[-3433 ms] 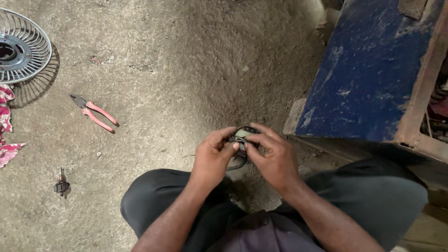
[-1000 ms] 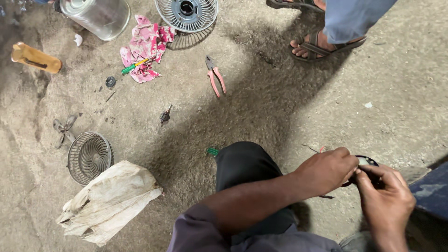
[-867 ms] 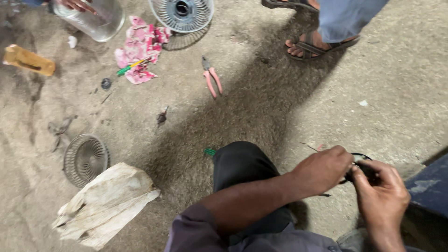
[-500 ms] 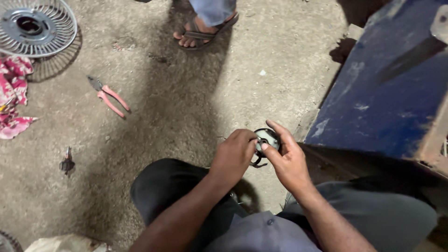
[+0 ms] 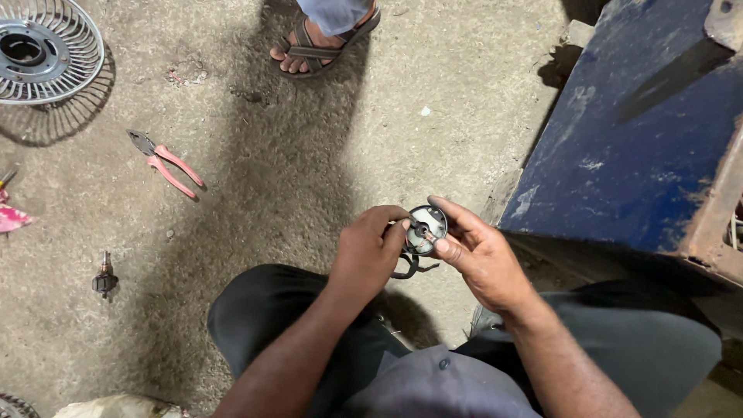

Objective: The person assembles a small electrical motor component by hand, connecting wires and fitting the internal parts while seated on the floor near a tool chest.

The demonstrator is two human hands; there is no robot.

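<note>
Now my left hand point(image 5: 370, 251) and right hand point(image 5: 476, 255) both clamp the round part point(image 5: 426, 227); wires point(image 5: 410, 267) dangle, probably unfastened; pliers point(image 5: 166, 161) lie unused.

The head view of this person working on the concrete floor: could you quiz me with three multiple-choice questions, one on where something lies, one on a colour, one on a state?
1. Where do the pink-handled pliers lie?
A. on the blue metal cabinet
B. on the concrete floor, left of the hands
C. in the right hand

2. What colour is the big metal cabinet at right?
A. blue
B. green
C. white

3. How is the small round black part held?
A. lying loose on the floor
B. by the left hand alone
C. between the left hand and right hand

Answers: 1 B, they rest on the floor; 2 A, its worn paint is blue; 3 C, fingers of both hands touch it.
</note>
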